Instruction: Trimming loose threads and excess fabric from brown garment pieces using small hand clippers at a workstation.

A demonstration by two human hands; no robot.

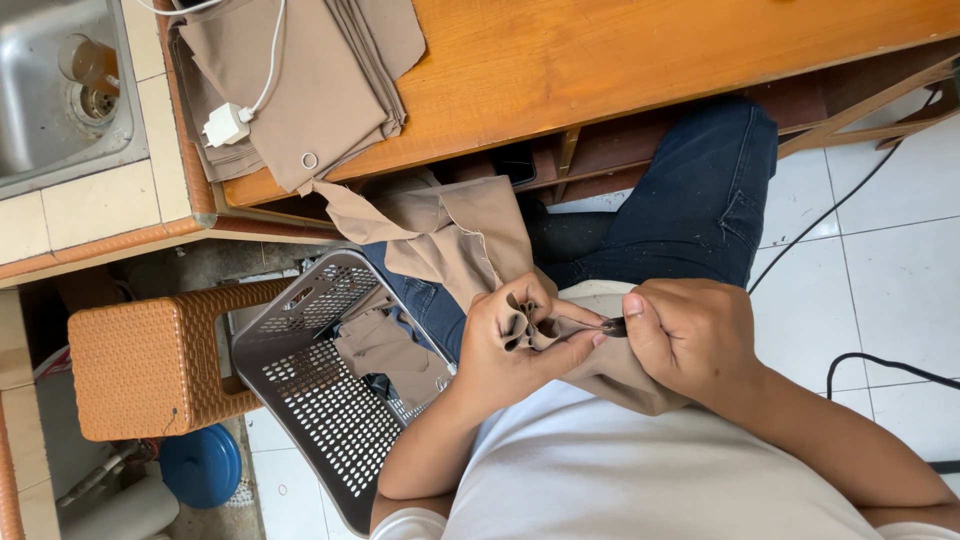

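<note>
Left hand [510, 340] bunches tan fabric [470, 235] tight over the lap; right hand [690, 335] pinches a small dark tool [613, 326] at the cloth's edge. Likely thread-trimming; the tip needs steady placement. Grey perforated basket [310, 400] stands just beside, folded tan pieces [310, 80] on the wooden table [620, 60].
</note>
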